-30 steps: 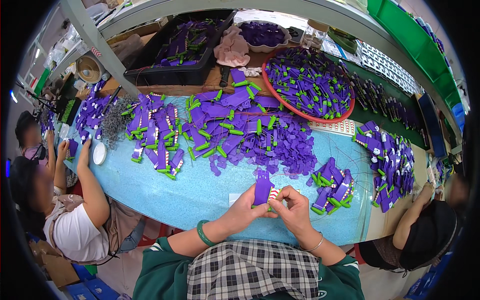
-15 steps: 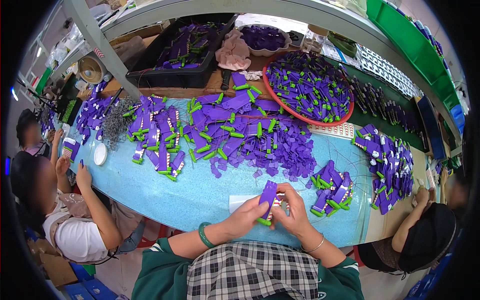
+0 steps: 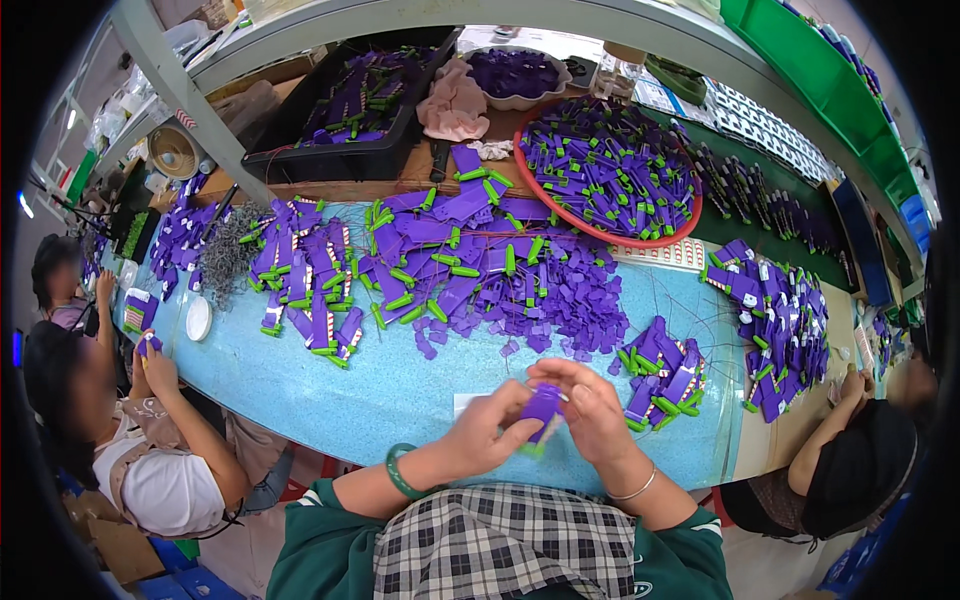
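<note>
A flat purple strip with a green end (image 3: 543, 403) is pinched in my left hand (image 3: 488, 432), its green end pointing down and blurred. My right hand (image 3: 597, 415) is curved beside the strip's upper end, fingers bent over it and thumb close by. Motion blur hides whether those fingertips grip anything. Below the hands is the blue tabletop (image 3: 400, 395). A small heap of purple and green strips (image 3: 665, 375) lies right of my right hand. Beyond my hands spreads a pile of small purple pieces (image 3: 575, 300), merging leftward with more green-ended strips (image 3: 440, 245).
A red round basket (image 3: 520, 165) full of strips stands behind the piles. At the back left is a black tray (image 3: 330, 160). A round white lid (image 3: 199, 319) lies near one co-worker (image 3: 165, 460); another person (image 3: 850, 465) works at right. A metal shelf (image 3: 480, 15) crosses above.
My right hand has risen from the strip's lower side to its upper end. The strip has tilted and shifted slightly lower in my left hand. The view has shifted slightly.
</note>
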Tool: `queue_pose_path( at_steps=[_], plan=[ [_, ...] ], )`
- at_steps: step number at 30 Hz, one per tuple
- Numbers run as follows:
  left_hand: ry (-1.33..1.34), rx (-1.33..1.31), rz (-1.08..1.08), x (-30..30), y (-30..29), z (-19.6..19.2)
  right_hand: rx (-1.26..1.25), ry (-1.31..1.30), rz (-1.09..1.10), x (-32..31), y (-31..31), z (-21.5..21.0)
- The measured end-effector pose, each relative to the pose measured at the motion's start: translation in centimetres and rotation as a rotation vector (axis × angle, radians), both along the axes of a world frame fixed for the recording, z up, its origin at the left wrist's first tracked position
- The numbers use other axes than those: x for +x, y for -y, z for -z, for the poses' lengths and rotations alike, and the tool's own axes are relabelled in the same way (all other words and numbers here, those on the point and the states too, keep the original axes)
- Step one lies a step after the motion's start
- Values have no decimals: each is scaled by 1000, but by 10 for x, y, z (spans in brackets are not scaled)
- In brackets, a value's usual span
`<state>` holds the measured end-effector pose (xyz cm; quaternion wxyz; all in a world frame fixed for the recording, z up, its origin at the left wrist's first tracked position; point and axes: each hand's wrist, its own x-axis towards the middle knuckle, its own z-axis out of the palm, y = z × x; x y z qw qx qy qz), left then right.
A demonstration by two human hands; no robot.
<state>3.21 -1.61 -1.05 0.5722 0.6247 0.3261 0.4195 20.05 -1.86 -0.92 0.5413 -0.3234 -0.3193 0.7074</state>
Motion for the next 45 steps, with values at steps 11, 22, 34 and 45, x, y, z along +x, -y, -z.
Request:
queue_pose_path(
  at_steps=[11,22,34,45],
  plan=[
    [-349,1345,-99,-14,-26,3,-96,130,-161,7,-6,0],
    [-267,1397,-53,-15,-20,0,-259,143,-358,7,19,6],
    [-253,628,32,8,-27,9,612,951,138,35,6,20],
    [-900,1224,23,16,-149,0,256,535,167,36,4,44]
  ],
)
